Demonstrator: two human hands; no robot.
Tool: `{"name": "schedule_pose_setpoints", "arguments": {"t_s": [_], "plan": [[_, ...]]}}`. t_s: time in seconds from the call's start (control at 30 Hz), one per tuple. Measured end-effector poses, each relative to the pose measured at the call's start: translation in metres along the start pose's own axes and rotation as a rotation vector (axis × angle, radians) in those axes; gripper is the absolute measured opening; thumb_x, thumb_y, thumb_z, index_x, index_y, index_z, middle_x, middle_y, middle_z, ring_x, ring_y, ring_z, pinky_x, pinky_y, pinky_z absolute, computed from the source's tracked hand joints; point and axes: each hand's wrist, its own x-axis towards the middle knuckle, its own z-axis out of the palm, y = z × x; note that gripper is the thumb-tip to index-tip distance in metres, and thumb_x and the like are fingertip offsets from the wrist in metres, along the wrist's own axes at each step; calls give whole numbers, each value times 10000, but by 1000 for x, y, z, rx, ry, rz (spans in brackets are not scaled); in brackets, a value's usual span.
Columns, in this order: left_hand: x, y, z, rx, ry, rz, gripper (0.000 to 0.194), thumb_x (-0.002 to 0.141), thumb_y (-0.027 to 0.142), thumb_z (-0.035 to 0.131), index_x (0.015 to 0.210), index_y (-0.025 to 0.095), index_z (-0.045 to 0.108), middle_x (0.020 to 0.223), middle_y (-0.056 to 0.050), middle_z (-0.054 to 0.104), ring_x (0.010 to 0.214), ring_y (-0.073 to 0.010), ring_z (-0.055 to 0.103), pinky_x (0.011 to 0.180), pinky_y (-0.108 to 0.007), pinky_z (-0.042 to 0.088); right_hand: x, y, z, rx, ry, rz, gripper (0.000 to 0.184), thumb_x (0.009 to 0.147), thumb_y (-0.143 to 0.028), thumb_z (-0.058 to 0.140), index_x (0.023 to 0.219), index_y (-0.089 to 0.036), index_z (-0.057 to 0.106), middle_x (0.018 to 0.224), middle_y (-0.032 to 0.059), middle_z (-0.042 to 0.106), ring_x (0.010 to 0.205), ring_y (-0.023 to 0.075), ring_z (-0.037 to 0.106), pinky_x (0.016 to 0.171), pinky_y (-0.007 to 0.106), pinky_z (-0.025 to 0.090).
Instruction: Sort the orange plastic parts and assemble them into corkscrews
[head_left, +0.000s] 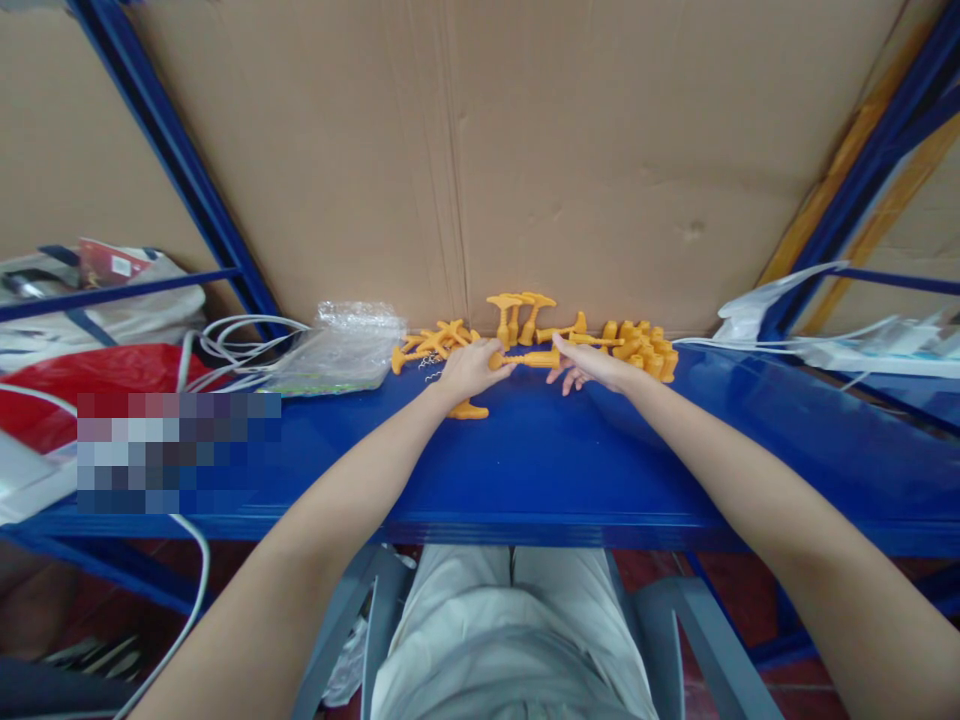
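Observation:
My left hand (472, 369) is closed around the handle end of a yellow corkscrew (511, 359). A yellow sleeve (541, 358) sits at its right end, lying level and pointing toward my right hand (592, 366). That right hand is open, its fingers apart, with the thumb side close to or touching the sleeve's end; the exact contact is unclear. Left of my left hand lies a pile of yellow T-handles (442, 340) with metal spirals. Another yellow handle (469, 411) lies below my left wrist. Behind my hands stand several sleeved corkscrews (517, 312). Yellow sleeves (645, 348) cluster on the right.
The blue table (540, 460) runs up to a cardboard wall (600, 150). A clear plastic bag (337, 350), white cables (240, 335) and a red bag (112, 385) are on the left. Blue frame posts (172, 160) stand at both sides; a white plastic bag (757, 305) lies at right.

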Motion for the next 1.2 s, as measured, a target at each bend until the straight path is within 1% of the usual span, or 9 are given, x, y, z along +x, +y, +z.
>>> {"name": "schedule_pose_setpoints", "arguments": {"t_s": [0.07,0.17,0.33,0.47,0.6,0.73,0.93,1.07,1.2], "plan": [[1,-1,1,-5,0,3,293,887,430,628,1081,219,686,1093,-73,738,1041,-252,690,827,-302,531,0,1,-4,10,-17,-60,354,946,-537,599,961,-187,649,917,80,779,567,118,676,457,184,456],[1,-1,2,-5,-1,3,302,882,439,628,1083,221,687,1080,-69,740,1033,-253,691,820,-301,533,1,2,-8,-2,-43,-135,226,907,-396,706,969,-183,661,952,71,776,600,100,674,496,168,474],[0,-1,2,-30,9,1,293,886,428,634,1077,213,691,1101,-76,739,1048,-256,689,829,-300,532,-1,2,-6,42,-40,-95,227,957,-379,632,883,-166,652,872,86,765,566,99,650,475,172,461],[1,-1,3,-11,16,18,289,892,430,616,1063,211,696,1086,-78,745,1036,-256,692,834,-309,536,2,4,-6,-6,-16,-108,245,957,-411,615,925,-175,672,953,98,762,639,122,668,522,197,493],[1,-1,3,30,9,25,293,886,433,624,1071,217,695,1086,-68,747,1041,-246,689,827,-291,529,13,10,-4,-208,201,-324,262,890,-389,683,1064,-195,701,1102,96,742,893,187,694,782,312,576],[0,2,1,54,-20,16,291,885,430,629,1066,211,694,1065,-73,743,1021,-253,689,816,-301,524,15,11,8,-526,287,-629,331,857,-371,697,1141,-200,700,1179,115,721,1074,256,658,988,439,496],[-2,11,1,1,-44,73,262,880,389,640,1042,189,692,1060,-90,731,1004,-276,693,822,-337,524,-1,2,27,-1043,197,-683,249,936,-277,557,1095,-172,718,1094,144,740,1075,292,630,943,429,383],[-3,19,-1,-63,-35,121,273,913,357,584,1131,202,642,1038,-68,730,971,-242,698,806,-313,520,-1,3,21,-1173,264,-662,262,940,-237,484,1002,-167,729,995,139,731,1003,284,602,863,399,346],[-3,20,-11,21,-65,-10,388,959,349,495,1304,179,543,1034,-92,734,969,-258,712,808,-330,528,6,12,3,-1175,395,-625,259,928,-250,496,943,-171,742,1020,146,687,1023,296,558,844,400,359]]}}
